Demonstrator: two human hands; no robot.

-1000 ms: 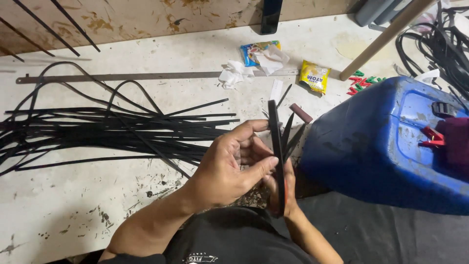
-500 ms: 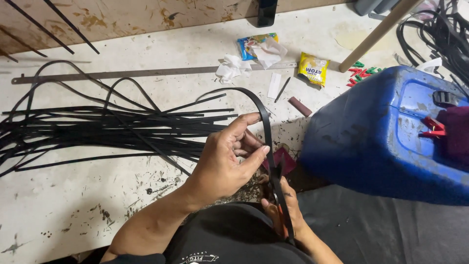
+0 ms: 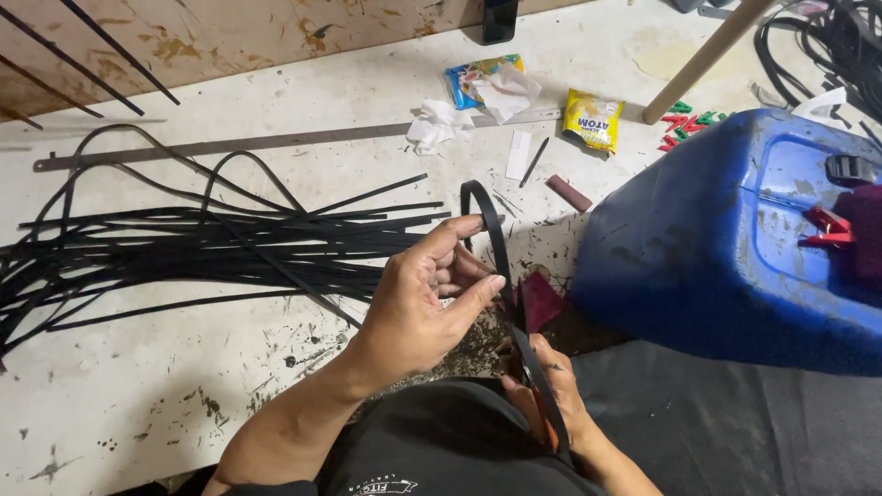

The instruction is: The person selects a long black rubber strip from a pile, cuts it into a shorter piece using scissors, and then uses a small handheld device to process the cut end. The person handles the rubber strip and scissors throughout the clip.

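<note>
Black strip (image 3: 496,248): one, pinched by left hand (image 3: 427,303) | right hand (image 3: 542,390) grips its lower end | blue drum (image 3: 726,239): one

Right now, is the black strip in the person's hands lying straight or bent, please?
Bent: the black strip rises from the right hand, passes the left hand and curls over at its top.

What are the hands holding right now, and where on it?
A black rubber strip: left hand pinches its curved upper part, right hand grips its lower end.

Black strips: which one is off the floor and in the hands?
The curved black strip pinched by the left hand and right hand; it arcs upward, while the other strips lie flat on the floor.
</note>
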